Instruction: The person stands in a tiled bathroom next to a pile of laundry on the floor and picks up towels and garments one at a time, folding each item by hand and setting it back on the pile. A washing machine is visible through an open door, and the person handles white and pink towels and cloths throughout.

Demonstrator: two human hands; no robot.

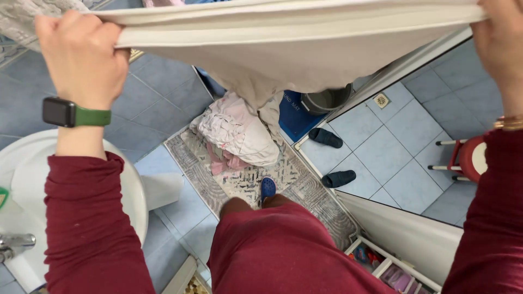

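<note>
- Head view, looking straight down: both hands hold a cream cloth (283, 41) stretched wide across the top of the picture, high above the blue-tiled floor (163, 98).
- Left hand (81, 57) is a closed fist on the cloth's left corner; a dark watch on a green strap (73, 114) sits on that wrist.
- Right hand (498, 46) is closed on the right corner at the frame's edge; its fingertips are cut off, and a gold bangle (509, 122) shows at the wrist.
- The cloth's top edge is taut between the fists, and the middle sags down towards a heap of pale and pink laundry (237, 133) on a grey patterned rug (245, 179).
- Judged from this, the step in hand is spreading the cloth out flat. A next move would call for both grips to stay firm and level, so the hanging middle stays off the heap.
- Containers: a white washbasin (131, 185) at near left, mostly hidden by the dark red sleeve, contents not visible; a grey bucket (327, 100) far centre, its inside hidden by the cloth.
- A white compartmented tray (392, 267) at near right holds small coloured items, too small to identify.
- A blue slipper (267, 188) shows on the person's foot; a pair of dark slippers (332, 158) lies to the right, and a red stool (468, 158) stands far right.
</note>
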